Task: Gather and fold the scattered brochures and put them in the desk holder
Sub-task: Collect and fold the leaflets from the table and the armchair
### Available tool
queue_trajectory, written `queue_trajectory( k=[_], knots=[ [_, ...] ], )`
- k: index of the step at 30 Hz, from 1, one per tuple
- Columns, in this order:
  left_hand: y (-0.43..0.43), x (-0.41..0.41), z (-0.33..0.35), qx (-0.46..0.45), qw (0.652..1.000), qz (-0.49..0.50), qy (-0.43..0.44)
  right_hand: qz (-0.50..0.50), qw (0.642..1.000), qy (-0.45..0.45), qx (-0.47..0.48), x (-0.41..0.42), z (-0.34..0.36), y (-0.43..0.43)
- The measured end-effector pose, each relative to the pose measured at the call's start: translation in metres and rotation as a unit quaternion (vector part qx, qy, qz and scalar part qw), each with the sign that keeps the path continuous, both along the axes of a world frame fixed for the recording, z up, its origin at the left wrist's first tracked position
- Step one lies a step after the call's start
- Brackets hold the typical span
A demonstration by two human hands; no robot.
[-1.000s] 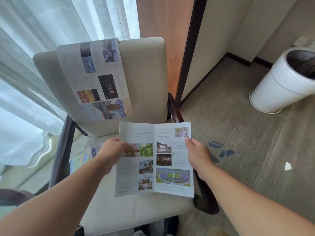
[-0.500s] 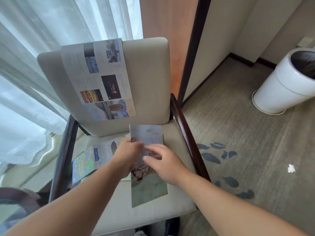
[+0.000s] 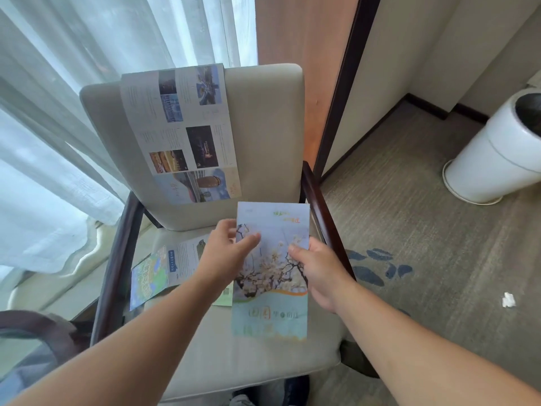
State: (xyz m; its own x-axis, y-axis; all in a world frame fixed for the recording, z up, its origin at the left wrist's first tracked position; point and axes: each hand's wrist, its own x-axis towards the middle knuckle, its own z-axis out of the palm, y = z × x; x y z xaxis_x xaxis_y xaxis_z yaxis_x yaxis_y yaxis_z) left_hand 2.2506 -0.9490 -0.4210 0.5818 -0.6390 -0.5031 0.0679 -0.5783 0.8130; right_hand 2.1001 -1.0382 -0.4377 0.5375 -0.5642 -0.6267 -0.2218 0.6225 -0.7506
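A folded brochure (image 3: pixel 270 300) with a blossom cover is held upright over the chair seat. My right hand (image 3: pixel 317 273) grips its right edge, thumb on the cover. My left hand (image 3: pixel 227 253) is at its left edge, thumb on the cover and fingers behind. An unfolded brochure (image 3: pixel 187 133) with photos hangs over the chair back. Another unfolded brochure (image 3: pixel 164 268) with a map panel lies on the seat's left side, partly hidden by my left arm. No desk holder is in view.
The cream armchair (image 3: pixel 263 127) has dark wooden armrests (image 3: pixel 319 206). Sheer curtains (image 3: pixel 73 112) hang to the left. A white bin (image 3: pixel 497 153) stands on the carpet at right. A small white scrap (image 3: pixel 508 299) lies on the floor.
The brochure was open in both hands a second ago. It was folded shut, and now it is held up as a single closed panel with the cover facing me.
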Motion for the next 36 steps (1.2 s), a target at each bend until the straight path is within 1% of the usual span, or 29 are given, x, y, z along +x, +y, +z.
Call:
queue_trajectory(
  k=[1,3,4,5,6,8,9,10,11,13,15,16,18,19,20,21,24,26,29,32,34,36],
  knots=[
    [0.002,0.001,0.000,0.005,1.000,-0.003,0.025,-0.001,1.000,-0.021,0.013,0.000,0.001,-0.002],
    [0.005,0.003,-0.003,-0.003,0.990,-0.005,0.142,0.001,0.998,-0.049,0.036,0.000,0.004,-0.003],
    [0.007,0.003,-0.005,-0.011,0.984,-0.003,0.178,0.003,0.998,-0.046,0.038,0.000,0.004,-0.003],
    [0.007,0.002,-0.007,-0.014,0.983,0.002,0.183,0.006,0.999,-0.035,0.031,0.001,0.004,-0.001],
    [0.007,0.000,-0.007,-0.018,0.985,0.017,0.169,0.009,1.000,-0.012,0.013,0.002,0.003,0.000],
    [0.006,-0.002,-0.009,-0.024,0.988,0.041,0.145,0.012,0.998,0.045,-0.043,0.003,0.001,0.002],
    [0.006,-0.003,-0.008,-0.035,0.986,0.041,0.157,0.009,0.996,0.062,-0.061,0.002,0.000,0.002],
    [0.006,-0.003,-0.007,-0.050,0.982,0.038,0.177,0.005,0.996,0.064,-0.063,0.001,-0.001,0.001],
    [0.006,-0.002,-0.006,-0.065,0.977,0.035,0.199,0.001,0.998,0.051,-0.045,0.000,-0.002,-0.001],
    [0.009,0.000,-0.005,-0.085,0.968,0.028,0.235,0.012,1.000,0.016,0.014,-0.002,-0.002,-0.003],
    [0.012,-0.001,-0.004,-0.074,0.972,0.019,0.223,0.031,0.999,0.008,0.034,-0.003,-0.002,-0.002],
    [0.013,-0.002,-0.004,-0.056,0.980,0.017,0.188,0.029,0.999,0.018,0.022,-0.002,-0.003,-0.001],
    [0.016,-0.006,-0.002,-0.018,0.996,0.019,0.081,0.018,0.999,0.034,-0.004,0.000,-0.005,0.001],
    [0.018,-0.007,0.000,-0.002,0.999,0.022,0.036,0.017,0.999,0.029,-0.006,0.002,-0.004,0.002],
    [0.021,-0.006,0.002,0.010,1.000,0.024,0.015,0.021,1.000,0.021,-0.004,0.004,-0.003,0.002],
    [0.026,-0.005,0.006,0.016,0.999,0.028,0.029,0.026,1.000,0.011,0.001,0.006,-0.003,0.003],
    [0.044,0.000,0.011,0.000,0.985,0.064,0.162,0.053,0.998,0.001,0.018,0.015,-0.002,0.008],
    [0.060,0.003,0.014,-0.026,0.977,0.102,0.188,0.078,0.997,0.018,0.005,0.028,0.001,0.019],
    [0.087,0.010,0.016,-0.061,0.970,0.154,0.178,0.108,0.990,0.053,-0.069,0.054,0.005,0.041],
    [0.122,0.026,0.020,-0.087,0.961,0.185,0.186,0.140,0.986,0.051,-0.074,0.080,0.011,0.069],
    [0.148,0.037,0.021,-0.073,0.964,0.206,0.153,0.178,0.977,0.065,-0.097,0.098,0.009,0.089],
    [0.178,0.049,0.018,-0.037,0.972,0.216,0.087,0.210,0.966,0.078,-0.128,0.118,0.008,0.112]
  ],
)
